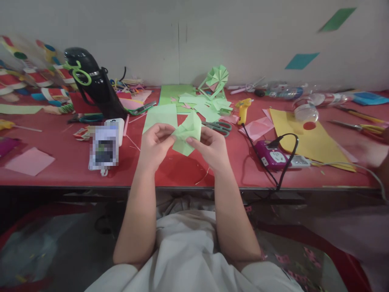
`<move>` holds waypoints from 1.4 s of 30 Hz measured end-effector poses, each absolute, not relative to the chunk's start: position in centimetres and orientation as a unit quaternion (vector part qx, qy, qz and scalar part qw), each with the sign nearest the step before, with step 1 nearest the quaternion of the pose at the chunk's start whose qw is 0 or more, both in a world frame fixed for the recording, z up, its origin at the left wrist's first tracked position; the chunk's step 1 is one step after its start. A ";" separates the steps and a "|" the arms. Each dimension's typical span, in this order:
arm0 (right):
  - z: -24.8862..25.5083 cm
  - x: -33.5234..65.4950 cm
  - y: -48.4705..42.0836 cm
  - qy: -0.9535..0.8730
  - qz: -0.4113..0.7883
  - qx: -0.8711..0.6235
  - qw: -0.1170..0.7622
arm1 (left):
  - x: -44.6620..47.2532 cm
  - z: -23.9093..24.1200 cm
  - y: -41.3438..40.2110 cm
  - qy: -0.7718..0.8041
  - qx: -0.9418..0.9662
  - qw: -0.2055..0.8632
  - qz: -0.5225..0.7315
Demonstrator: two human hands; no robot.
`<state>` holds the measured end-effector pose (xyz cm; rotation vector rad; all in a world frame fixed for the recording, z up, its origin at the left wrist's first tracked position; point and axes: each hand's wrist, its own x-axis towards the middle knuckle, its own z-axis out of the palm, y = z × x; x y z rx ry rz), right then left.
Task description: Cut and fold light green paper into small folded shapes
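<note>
Both my hands hold a folded light green paper piece (189, 136) just above the red table (60, 166), near its front edge. My left hand (155, 147) pinches its left side with curled fingers. My right hand (210, 147) grips its right side, thumb on top. A flat green sheet (160, 115) lies right behind the hands. Further back sit several cut green pieces (204, 104) and a folded green paper fan shape (216, 78).
Grey scissors (219, 127), a yellow glue gun (243, 109), pink paper (257, 128), a yellow sheet (306, 138) and a purple power strip (272, 157) with black cord lie right. A black flask (91, 81), a white device (113, 134) and a pink sheet (29, 161) sit left.
</note>
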<state>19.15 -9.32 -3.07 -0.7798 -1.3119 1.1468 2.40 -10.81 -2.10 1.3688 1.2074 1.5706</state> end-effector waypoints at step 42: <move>-2.7 19.1 -10.0 -0.600 0.414 -0.324 0.603 | 2.3 -2.3 -10.9 0.457 0.638 0.195 0.589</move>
